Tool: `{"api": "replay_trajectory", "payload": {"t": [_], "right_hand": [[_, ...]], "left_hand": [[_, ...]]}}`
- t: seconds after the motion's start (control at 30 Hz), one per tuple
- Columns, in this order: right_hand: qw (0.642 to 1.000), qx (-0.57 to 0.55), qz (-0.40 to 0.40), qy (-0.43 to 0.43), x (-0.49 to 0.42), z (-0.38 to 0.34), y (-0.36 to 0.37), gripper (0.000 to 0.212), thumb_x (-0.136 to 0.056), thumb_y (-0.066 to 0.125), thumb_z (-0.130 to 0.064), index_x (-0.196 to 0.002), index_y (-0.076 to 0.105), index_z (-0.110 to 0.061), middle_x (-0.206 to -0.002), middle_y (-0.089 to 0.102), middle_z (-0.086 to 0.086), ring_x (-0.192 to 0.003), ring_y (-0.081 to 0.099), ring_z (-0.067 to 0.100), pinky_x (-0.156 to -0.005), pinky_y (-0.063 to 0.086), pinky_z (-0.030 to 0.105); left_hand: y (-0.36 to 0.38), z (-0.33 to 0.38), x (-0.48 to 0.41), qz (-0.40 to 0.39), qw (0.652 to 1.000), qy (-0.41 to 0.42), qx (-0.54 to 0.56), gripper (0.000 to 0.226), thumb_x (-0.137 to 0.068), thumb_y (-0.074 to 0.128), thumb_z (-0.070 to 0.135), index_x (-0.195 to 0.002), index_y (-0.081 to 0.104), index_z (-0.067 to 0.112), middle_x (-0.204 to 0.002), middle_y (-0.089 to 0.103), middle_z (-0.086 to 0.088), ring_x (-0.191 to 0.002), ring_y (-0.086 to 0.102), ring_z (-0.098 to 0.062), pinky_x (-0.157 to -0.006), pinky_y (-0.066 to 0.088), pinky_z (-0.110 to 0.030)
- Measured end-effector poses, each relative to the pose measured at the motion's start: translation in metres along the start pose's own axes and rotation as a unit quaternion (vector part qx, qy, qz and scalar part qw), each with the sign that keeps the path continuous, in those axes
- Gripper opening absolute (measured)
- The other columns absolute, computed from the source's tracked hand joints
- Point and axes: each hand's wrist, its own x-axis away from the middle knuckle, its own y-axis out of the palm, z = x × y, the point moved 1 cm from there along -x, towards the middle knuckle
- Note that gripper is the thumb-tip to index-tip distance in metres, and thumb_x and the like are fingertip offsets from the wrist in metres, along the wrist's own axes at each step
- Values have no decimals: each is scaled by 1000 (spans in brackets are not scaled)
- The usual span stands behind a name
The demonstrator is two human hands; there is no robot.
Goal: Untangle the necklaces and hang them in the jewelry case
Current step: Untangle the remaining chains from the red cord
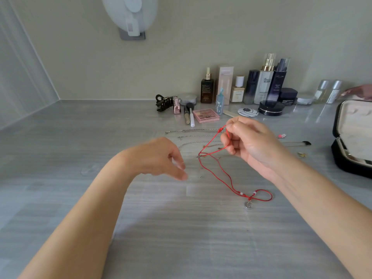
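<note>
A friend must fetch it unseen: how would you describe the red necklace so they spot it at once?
On the grey tabletop, in front of the row of cosmetic bottles, find the right hand pinching the red cord necklace. Its loop trails to a silver crescent pendant on the table. The neighbouring necklaces are thin metal chains; only this one is red string.

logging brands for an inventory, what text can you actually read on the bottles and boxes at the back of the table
"L'OREAL": on the tall dark blue bottle; the smaller lines beneath it are too blurred to read.
"H": only the large first letter on the white pump bottle; the rest is blurred.
The brown dropper bottle, pale pink box, small cream bottle and dark jar carry print that is too small to read.
</note>
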Motion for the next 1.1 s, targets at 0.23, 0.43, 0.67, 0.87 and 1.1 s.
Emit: {"api": "replay_trajectory", "payload": {"t": [0.23, 0.43, 0.67, 0.87, 1.1], "right_hand": [[999, 34, 7, 18, -2, 3, -4, 21, -88, 42, -9, -69, 42, -18, -46, 35, -6, -48, 28, 11, -50, 25, 23], [990, 127, -7, 63, -2, 8, -4, 23, -86, 44, -12, -66, 37, -19, -42, 25, -9, -41, 20, 10, -50, 20, 27], [971, 222, -25, 85, -2, 12, -4, 24, -85, 46, -11, -63, 41, -18, -36, 30, -12, -37, 26, 8, -46, 22, 23], [967, 233, -56, 91, 0, 14, -3, 16, -85, 48, -12, -69, 47, -16, -38, 33, -12, -44, 25, 11, -48, 20, 25], [951, 289, -61, 93, 0, 17, -2, 21, -85, 49, -13, -64, 50, -18, -42, 40, -10, -45, 32, 10, -47, 23, 24]], "left_hand": [[-11, 0, 4, 56, 994, 25, 91, 20, -86, 61, 29, -72, 71, 20, -42, 35, 10, -49, 29, -12, -52, 27, -24], [-17, 2, 3, 138, 945, 39, 293, 25, -94, 48, 23, -75, 62, 15, -40, 27, 11, -36, 21, -6, -40, 20, -16], [-21, 5, 5, 184, 868, 88, 453, 24, -95, 45, 20, -78, 62, 17, -40, 23, 12, -35, 16, -5, -48, 11, -24], [-21, 3, 7, 167, 903, 82, 388, 25, -94, 46, 19, -74, 62, 18, -42, 24, 11, -35, 15, -6, -42, 17, -19], [-33, 3, 10, 206, 805, 138, 538, 31, -93, 42, 17, -66, 57, 19, -45, 30, 9, -35, 22, -6, -45, 27, -21]]}}
